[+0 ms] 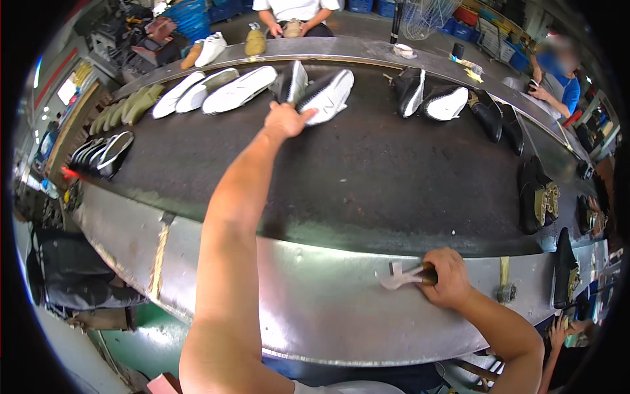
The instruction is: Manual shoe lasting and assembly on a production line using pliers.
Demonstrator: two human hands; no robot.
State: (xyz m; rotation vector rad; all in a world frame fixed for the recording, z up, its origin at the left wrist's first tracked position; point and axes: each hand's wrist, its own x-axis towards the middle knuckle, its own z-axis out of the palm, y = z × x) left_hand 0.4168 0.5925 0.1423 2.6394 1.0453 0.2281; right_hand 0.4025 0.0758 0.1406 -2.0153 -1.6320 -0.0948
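Stretched far forward, my left hand [286, 119] is closed at the near ends of two black shoes with whitish soles. Its fingers are at the left shoe [296, 80], and its thumb lies by the white-soled right shoe [330, 98]. Which of the two it grips more firmly is hard to make out. My right hand [448, 277] is wrapped round the dark handle of a small hammer [399, 278], whose metal head points left over the bench's near metal edge.
A dark conveyor belt [394, 184] carries white-soled shoes [239, 90], olive shoes [128, 108] and black shoes [535, 194]. A tape roll [506, 293] sits right of my right hand on the metal ledge [315, 308]. Co-workers sit across [295, 13] and at far right [558, 79].
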